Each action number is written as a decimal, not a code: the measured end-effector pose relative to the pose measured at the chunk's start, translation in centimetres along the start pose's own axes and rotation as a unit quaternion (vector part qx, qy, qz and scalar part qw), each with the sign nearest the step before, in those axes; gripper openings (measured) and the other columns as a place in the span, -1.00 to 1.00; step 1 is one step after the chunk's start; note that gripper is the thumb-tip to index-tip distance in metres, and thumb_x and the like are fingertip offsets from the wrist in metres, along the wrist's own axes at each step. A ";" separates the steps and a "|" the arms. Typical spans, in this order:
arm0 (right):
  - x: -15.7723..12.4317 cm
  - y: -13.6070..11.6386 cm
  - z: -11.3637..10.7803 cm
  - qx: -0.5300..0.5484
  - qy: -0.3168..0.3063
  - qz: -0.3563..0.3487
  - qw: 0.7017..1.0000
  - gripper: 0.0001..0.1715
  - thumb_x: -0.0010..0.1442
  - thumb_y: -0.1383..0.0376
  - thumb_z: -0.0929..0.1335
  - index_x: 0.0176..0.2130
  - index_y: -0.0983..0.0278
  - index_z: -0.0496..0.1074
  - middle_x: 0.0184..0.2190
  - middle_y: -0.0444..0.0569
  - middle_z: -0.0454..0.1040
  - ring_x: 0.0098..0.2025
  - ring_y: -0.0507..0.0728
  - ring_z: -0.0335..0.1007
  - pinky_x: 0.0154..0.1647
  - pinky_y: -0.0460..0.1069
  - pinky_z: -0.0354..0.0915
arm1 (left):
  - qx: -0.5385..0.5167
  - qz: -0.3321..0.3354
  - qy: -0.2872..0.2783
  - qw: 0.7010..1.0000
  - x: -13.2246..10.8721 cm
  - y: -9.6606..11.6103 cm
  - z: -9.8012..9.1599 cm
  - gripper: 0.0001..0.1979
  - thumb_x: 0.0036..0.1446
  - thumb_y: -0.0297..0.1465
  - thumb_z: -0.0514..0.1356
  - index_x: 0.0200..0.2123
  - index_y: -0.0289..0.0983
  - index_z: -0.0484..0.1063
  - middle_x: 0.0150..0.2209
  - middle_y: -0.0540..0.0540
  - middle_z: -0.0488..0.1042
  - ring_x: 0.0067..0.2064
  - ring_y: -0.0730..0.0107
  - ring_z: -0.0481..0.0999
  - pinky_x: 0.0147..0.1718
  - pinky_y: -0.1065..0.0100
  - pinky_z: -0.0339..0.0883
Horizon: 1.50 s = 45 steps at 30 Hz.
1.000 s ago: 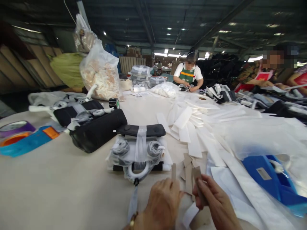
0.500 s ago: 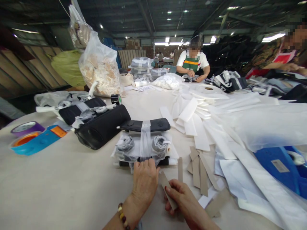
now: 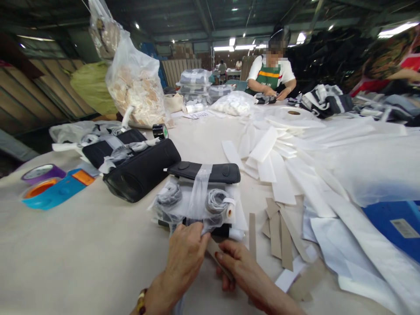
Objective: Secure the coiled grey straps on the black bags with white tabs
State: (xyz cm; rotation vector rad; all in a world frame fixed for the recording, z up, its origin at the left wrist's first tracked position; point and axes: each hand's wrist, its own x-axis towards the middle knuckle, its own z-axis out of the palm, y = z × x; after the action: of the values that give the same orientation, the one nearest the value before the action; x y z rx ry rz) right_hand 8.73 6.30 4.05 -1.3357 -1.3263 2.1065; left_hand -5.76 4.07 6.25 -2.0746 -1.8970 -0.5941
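Observation:
My left hand [image 3: 185,256] pinches the near edge of a clear-plastic-wrapped bundle [image 3: 197,203] of grey rolled straps and a black padded handle [image 3: 205,171] on the beige table [image 3: 65,253]. Beside it my right hand [image 3: 238,267] is closed on a tan cardboard strip [image 3: 215,249], its far end tucked under the bundle's plastic. Several more tan strips [image 3: 278,227] lie just to the right.
Black padded pieces [image 3: 139,168] and tape rolls [image 3: 42,173] with a blue holder [image 3: 55,194] lie at left. White paper strips [image 3: 272,162] and sheets cover the right, with a blue box [image 3: 397,227]. A full plastic bag [image 3: 136,87] stands behind. Other people [image 3: 272,74] work across the table.
The left hand moved from beside the right hand up onto the bundle's near edge and now pinches its plastic. The right hand brought the cardboard strip up to the bundle. The view tilted up.

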 end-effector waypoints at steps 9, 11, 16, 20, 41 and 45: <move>2.1 0.4 3.4 0.189 0.030 -0.091 0.977 -0.61 -0.02 0.01 0.36 -0.46 0.30 0.32 -0.70 -0.24 0.26 -0.66 -0.07 0.16 -0.66 -0.17 0.03 | -0.014 0.016 -0.044 0.999 0.4 0.5 -0.6 -0.86 0.00 -0.56 0.20 -0.50 -0.25 0.30 -0.60 0.06 0.39 -0.58 0.28 0.35 -0.56 0.30 0.13; 2.3 0.8 3.8 0.218 0.041 -0.098 0.970 -0.60 -0.03 0.00 0.38 -0.47 0.30 0.32 -0.71 -0.24 0.26 -0.64 -0.06 0.15 -0.65 -0.17 0.03 | -0.018 0.012 -0.071 0.997 0.1 0.6 -0.5 -0.89 0.04 -0.56 0.17 -0.46 -0.26 0.31 -0.56 0.05 0.42 -0.55 0.26 0.38 -0.52 0.28 0.15; 2.4 1.2 3.8 0.224 0.034 -0.090 0.970 -0.59 -0.05 0.01 0.40 -0.46 0.30 0.32 -0.69 -0.24 0.27 -0.66 -0.06 0.15 -0.65 -0.16 0.03 | -0.005 -0.008 -0.148 0.989 -0.2 0.5 -0.5 -0.91 0.18 -0.47 0.05 -0.31 -0.26 0.35 -0.50 -0.01 0.42 -0.45 0.17 0.44 -0.42 0.19 0.20; 2.5 1.1 3.4 0.216 0.017 -0.086 0.973 -0.58 -0.05 0.01 0.40 -0.45 0.31 0.33 -0.67 -0.22 0.30 -0.67 -0.07 0.17 -0.66 -0.16 0.04 | -0.093 -0.057 -0.173 0.979 -0.2 0.1 -0.6 -0.71 0.23 -0.44 -0.12 -0.33 -0.22 0.39 -0.46 -0.05 0.45 -0.37 0.16 0.46 -0.35 0.15 0.24; 2.2 -0.9 3.0 0.319 0.181 -0.074 0.928 -0.72 -0.33 0.23 0.50 -0.57 0.32 0.42 -0.66 -0.16 0.43 -0.61 0.02 0.35 -0.56 -0.09 0.27 | -0.120 0.117 0.171 0.971 -1.2 0.3 0.6 -0.83 0.18 -0.61 0.05 -0.17 -0.40 0.35 -0.32 -0.15 0.53 -0.24 0.40 0.48 -0.18 0.33 0.26; 2.1 -0.9 2.6 0.340 0.146 -0.095 0.924 -0.81 -0.26 0.29 0.46 -0.53 0.29 0.45 -0.59 -0.14 0.48 -0.48 0.08 0.41 -0.44 -0.07 0.31 | -0.093 0.184 0.154 0.966 -0.4 0.5 0.8 -0.83 0.22 -0.58 -0.01 -0.18 -0.43 0.35 -0.28 -0.19 0.53 -0.21 0.32 0.48 -0.22 0.29 0.26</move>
State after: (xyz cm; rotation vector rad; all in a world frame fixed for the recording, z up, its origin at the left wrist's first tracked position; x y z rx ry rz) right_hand 5.29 6.76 4.05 -1.0965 -0.4949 1.8731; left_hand -5.21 4.00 5.38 -2.2156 -1.2872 -0.9606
